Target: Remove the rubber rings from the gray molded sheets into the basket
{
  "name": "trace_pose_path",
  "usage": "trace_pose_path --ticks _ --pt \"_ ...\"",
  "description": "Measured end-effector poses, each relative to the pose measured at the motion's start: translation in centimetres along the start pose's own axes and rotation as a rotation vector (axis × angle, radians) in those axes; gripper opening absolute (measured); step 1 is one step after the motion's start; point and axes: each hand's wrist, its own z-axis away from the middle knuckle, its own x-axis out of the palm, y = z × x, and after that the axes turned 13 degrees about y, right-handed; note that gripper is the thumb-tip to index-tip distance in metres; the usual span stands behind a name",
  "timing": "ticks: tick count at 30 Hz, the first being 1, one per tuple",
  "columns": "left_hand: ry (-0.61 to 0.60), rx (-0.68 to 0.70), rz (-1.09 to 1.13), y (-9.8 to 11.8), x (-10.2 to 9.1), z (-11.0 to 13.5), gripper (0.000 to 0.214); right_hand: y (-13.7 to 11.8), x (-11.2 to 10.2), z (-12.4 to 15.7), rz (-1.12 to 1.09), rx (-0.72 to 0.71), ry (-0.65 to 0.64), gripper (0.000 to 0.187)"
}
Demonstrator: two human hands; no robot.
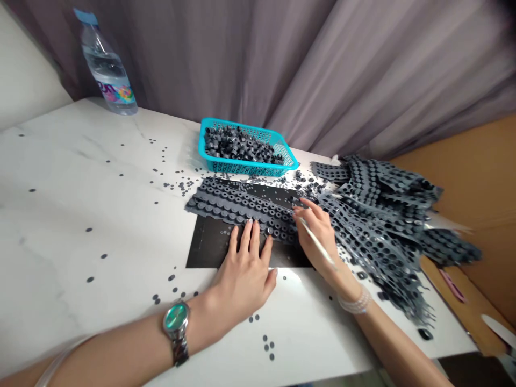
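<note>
A dark grey rubber sheet point(237, 207) with rows of moulded round rings lies aslant over a black mat point(207, 244). My left hand point(244, 271) rests flat with its fingers spread, fingertips on the sheet's near edge. In my right hand point(318, 228) is a thin pen-like tool point(320, 250) with a white handle, held in a pinch. Its slim tip points left over the sheet's right part; whether it touches a ring I cannot tell. The right hand partly covers the sheet's right end.
Behind the sheet stands a turquoise basket point(248, 163) of small black rubber pieces point(234, 144). Punched-out grey sheets point(379, 215) are heaped at the right. Small black discs point(269, 344) are scattered over the white table point(100, 322). A water bottle point(110, 75) stands back left.
</note>
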Motion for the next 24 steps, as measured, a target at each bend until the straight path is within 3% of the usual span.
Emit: trace_pose_path --ticks 3,11,19,24 --pt "0.015 0.002 0.007 -0.1 0.1 0.1 0.059 -0.3 -0.7 0.3 -0.025 0.053 0.016 0.008" --pt "0.018 0.003 -0.008 0.0 0.0 0.1 0.060 -3.9 -2.0 0.8 -0.193 -0.177 -0.109 0.011" --pt "0.014 -0.004 0.006 0.0 0.0 0.1 0.058 -3.0 -1.4 0.9 -0.179 -0.253 -0.154 0.013" --pt "-0.005 0.000 0.005 0.1 -0.2 0.0 0.059 -2.7 -1.4 0.9 -0.146 -0.350 -0.260 0.018"
